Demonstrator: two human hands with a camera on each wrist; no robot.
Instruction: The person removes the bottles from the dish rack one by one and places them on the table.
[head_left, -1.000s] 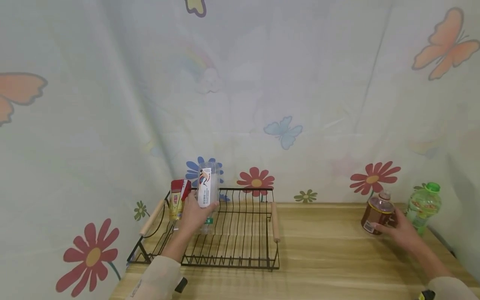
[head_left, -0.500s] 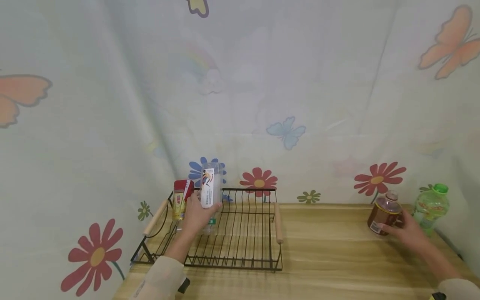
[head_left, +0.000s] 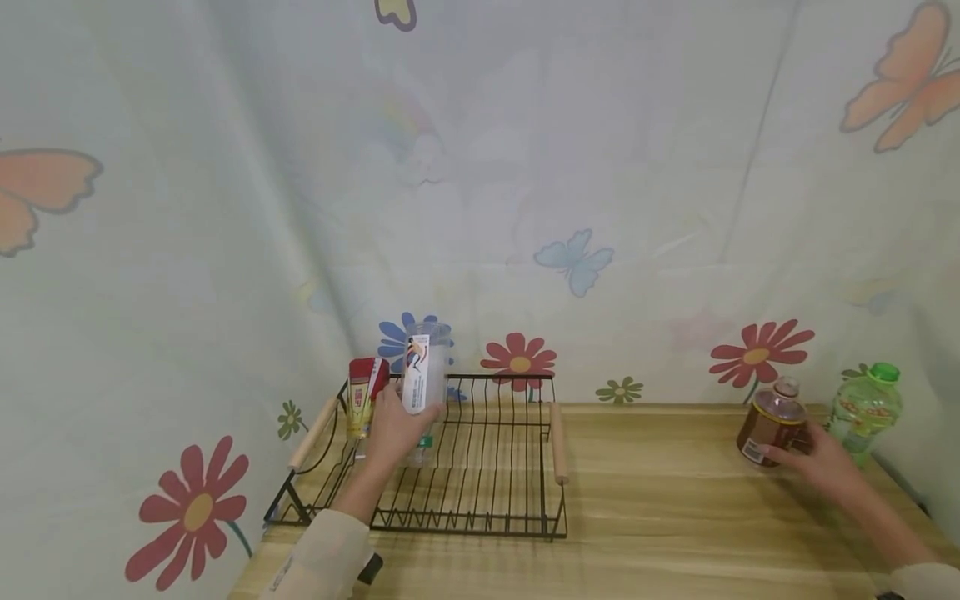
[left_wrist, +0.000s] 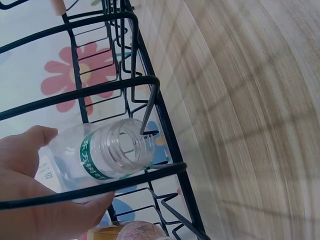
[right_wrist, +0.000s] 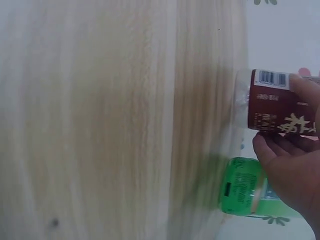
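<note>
My left hand [head_left: 401,425] grips a clear plastic bottle [head_left: 425,371] with a white label, held bottom-up at the back left of a black wire rack [head_left: 480,525]. Its open, uncapped mouth points down between the wires in the left wrist view, where a green band [left_wrist: 89,157] rings the shoulder. At the far right, my right hand [head_left: 828,462] holds a bottle with a dark red-brown label [head_left: 770,429], neck up and slightly tilted. Thumb and fingers lie on opposite sides of that label in the right wrist view. Whether its base touches the table cannot be told.
Left of the clear bottle, a red-and-yellow container [head_left: 362,396] stands in the rack. A green bottle [head_left: 866,412] stands close beside my right hand. Wooden handles [head_left: 558,442] flank the rack on the wood-grain table [head_left: 645,500]. A printed curtain [head_left: 637,167] hangs behind.
The head view has shifted slightly, so everything sits a little further right in it. Both hands keep their hold on the same bottles, with little visible movement.
</note>
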